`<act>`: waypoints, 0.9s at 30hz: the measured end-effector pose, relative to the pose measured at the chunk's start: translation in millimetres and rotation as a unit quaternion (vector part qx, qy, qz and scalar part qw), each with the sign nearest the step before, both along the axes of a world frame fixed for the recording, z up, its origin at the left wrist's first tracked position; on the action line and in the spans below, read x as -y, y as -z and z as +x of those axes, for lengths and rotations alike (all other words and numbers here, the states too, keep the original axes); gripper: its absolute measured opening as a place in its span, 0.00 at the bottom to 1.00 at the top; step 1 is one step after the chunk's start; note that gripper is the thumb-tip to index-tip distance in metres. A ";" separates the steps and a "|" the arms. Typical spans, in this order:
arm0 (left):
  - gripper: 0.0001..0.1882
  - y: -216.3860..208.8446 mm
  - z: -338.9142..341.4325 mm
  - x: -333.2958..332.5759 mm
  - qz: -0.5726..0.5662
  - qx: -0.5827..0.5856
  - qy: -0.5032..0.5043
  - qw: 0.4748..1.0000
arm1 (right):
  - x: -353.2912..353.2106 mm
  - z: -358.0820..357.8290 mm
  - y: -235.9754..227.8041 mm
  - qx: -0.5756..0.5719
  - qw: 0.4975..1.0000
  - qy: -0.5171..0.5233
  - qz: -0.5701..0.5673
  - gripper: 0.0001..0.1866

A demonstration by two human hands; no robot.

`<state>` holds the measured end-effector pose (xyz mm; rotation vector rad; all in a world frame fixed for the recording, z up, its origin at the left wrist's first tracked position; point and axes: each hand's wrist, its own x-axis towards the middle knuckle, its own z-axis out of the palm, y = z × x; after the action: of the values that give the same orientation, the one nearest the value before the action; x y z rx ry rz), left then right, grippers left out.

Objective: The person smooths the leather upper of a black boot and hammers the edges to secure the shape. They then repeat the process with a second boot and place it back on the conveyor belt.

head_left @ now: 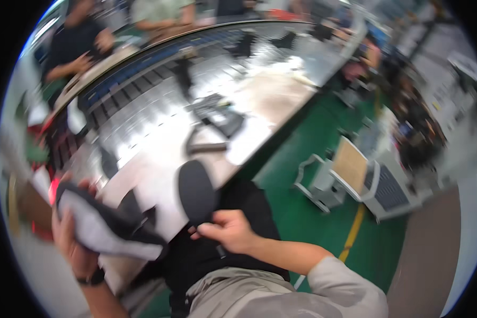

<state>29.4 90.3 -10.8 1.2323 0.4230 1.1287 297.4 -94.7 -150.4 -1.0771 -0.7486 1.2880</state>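
Observation:
At the lower left, my left hand (pixel 69 241) is wrapped round a shoe (pixel 102 225) with a black upper and a pale grey sole. The shoe lies tilted on its side, its sole facing me. Near the middle, my right hand (pixel 230 231) pinches the lower end of a flat, dark shoe insole (pixel 197 192) between thumb and fingers. The insole stands up from the hand, in front of the worktable's near edge and apart from the shoe. Motion blur hides the finer details of both pieces.
A long pale worktable (pixel 159 156) with a slatted metal line beyond it carries dark shoe parts (pixel 220 117). Several people (pixel 82 45) are along its far side. To the right, a grey wheeled machine (pixel 381 183) stands on the green floor (pixel 281 183) beside a yellow line.

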 end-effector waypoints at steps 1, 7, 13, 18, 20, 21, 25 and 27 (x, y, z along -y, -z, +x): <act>0.37 2.4 14.0 -0.6 -0.005 0.009 -0.005 1.000 | 1.8 6.3 -24.2 -0.068 0.998 0.003 -0.005 0.12; 0.39 -3.4 57.8 13.4 0.002 0.067 0.046 0.997 | -4.8 2.0 -51.4 -0.007 0.982 -0.037 0.184 0.13; 0.32 -7.0 48.3 25.5 0.011 0.016 0.065 0.998 | -25.7 -29.7 -87.7 0.017 0.950 -0.176 0.257 0.16; 0.29 -17.6 42.1 41.3 0.043 -0.035 0.088 0.995 | -28.7 -49.7 -106.6 0.020 0.978 -0.155 0.137 0.09; 0.30 -20.5 40.8 47.9 0.001 -0.007 0.097 0.995 | -34.2 -59.6 -111.7 0.012 0.986 -0.087 0.140 0.10; 0.31 -21.1 39.8 49.9 -0.039 0.021 0.108 0.993 | -33.2 -53.7 -107.8 0.031 0.982 -0.110 0.153 0.11; 0.54 -15.4 38.3 51.0 0.007 -0.027 0.104 0.994 | -34.1 -53.7 -111.9 0.094 0.971 -0.127 0.177 0.11; 0.56 -12.8 37.3 52.0 0.023 -0.027 0.111 0.993 | -37.2 -61.0 -120.3 0.122 0.961 -0.076 0.235 0.10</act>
<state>66.6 38.3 2.0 1.3178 0.2937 0.9205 236.4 -57.5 -30.1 -0.8049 -1.2739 1.0352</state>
